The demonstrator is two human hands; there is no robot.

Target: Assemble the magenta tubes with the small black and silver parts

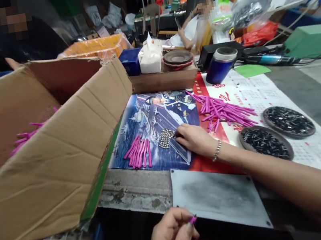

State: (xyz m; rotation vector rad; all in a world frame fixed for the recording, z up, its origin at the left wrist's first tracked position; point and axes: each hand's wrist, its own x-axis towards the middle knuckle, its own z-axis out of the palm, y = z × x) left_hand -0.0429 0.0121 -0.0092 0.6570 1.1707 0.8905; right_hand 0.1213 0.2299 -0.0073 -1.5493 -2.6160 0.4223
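Note:
My left hand [174, 237] is closed in a pinch at the table's front edge. It grips a pink stick [193, 220] with a dark tip, most of it hidden in my palm. Across the printed sheet, my right hand [193, 137] has its fingers bent together at the side of a cluster of small shiny metal pieces [167, 138]. Whatever is between those fingertips is too small to make out. Pink sticks [138, 152] lie side by side left of the cluster, and a larger loose heap of pink sticks [222, 110] is beyond my right hand.
A cardboard box [88, 123] with pink sticks inside takes up the left. Two round dishes of dark small parts [266, 144] sit right of my forearm. A grey plate [218, 196] lies in front. Behind stand a blue tumbler [221, 65] and tissues [151, 58]. Two other people are farther back.

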